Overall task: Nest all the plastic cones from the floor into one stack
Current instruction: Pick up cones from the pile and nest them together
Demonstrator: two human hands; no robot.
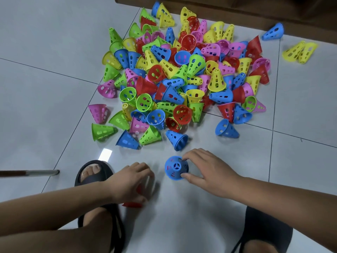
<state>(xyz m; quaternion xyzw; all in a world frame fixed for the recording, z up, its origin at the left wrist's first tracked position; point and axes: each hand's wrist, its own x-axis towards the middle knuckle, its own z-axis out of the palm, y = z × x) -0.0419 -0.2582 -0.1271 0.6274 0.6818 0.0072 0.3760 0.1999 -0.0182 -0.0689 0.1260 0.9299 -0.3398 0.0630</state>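
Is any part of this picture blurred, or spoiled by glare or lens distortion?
In the head view: the left hand over the red cone is motion-blurred; the right hand on the blue cone is sharp; a bright glare patch lies on the floor tile; the wide lens bends the tile joints near the edges.

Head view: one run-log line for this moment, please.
left hand: on red cone | right hand: holding upright blue cone | pile: loose | stack: none yet
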